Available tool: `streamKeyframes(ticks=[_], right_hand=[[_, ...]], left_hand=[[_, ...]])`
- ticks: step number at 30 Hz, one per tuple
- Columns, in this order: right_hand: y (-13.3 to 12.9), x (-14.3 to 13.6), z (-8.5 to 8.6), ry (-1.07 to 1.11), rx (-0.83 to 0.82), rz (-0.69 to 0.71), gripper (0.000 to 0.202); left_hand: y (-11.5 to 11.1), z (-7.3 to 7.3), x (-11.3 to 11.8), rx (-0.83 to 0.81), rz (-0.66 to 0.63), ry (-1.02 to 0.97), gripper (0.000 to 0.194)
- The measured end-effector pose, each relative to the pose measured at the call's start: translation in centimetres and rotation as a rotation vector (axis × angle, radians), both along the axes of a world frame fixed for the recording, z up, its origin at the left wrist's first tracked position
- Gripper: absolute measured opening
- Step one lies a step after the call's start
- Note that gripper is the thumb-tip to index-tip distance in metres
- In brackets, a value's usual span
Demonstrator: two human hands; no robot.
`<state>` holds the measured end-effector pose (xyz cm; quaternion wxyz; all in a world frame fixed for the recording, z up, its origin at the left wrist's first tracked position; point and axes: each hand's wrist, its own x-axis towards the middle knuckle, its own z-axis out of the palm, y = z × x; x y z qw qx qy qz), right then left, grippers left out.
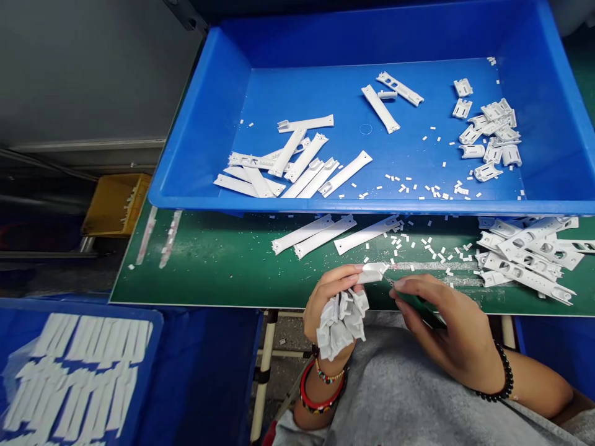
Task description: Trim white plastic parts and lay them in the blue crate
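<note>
My left hand is closed around a bundle of white plastic pieces, their ends fanning out below the fingers. Between its thumb and fingertips it also pinches a single white plastic piece that points right. In my right hand is a slim tool with a dark green handle and a pointed metal tip, its exact kind partly hidden by the fingers. The tip is at the right end of the pinched piece; whether it touches, I cannot tell. Small white scraps lie just beyond.
A large blue tray on the green table holds long white strips and short white brackets. More white strips are heaped at right. Lower left, a blue bin contains rows of strips; a yellow bin stands behind.
</note>
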<state>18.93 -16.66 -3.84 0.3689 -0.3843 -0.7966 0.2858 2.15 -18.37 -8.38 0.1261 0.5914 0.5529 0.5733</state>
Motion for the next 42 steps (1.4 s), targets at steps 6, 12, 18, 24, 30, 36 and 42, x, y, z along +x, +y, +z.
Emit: streamKeyframes(ticks=[6, 12, 18, 24, 30, 36, 42], right_hand=[[0.0, -0.2, 0.1, 0.084, -0.065, -0.014, 0.030], [0.1, -0.5, -0.2, 0.129, -0.038, 0.036, 0.028], [0.1, -0.4, -0.5, 0.050, -0.016, 0.005, 0.033], [0.7, 0.0, -0.8, -0.010, 0.037, -0.129, 0.028], [0.8, -0.4, 0.4, 0.053, -0.035, -0.120, 0.030], [1.8, -1.1, 1.2, -0.183, 0.019, -0.051, 0.016], [2.3, -1.3, 1.4, -0.196, 0.069, -0.061, 0.026]], left_hand=[[0.1, 0.5, 0.0, 0.014, -0.006, 0.037, 0.021], [0.2, 0.2, -0.3, 0.077, -0.056, -0.020, 0.023], [0.2, 0.0, -0.4, 0.050, -0.057, -0.011, 0.023], [0.2, 0.1, -0.3, 0.064, -0.025, 0.012, 0.018], [0.3, 0.3, -0.1, 0.044, 0.009, 0.043, 0.013], [-0.1, 0.1, -0.3, 0.001, -0.027, 0.022, 0.018], [-0.2, -0.2, -0.5, 0.007, -0.061, 0.003, 0.025]])
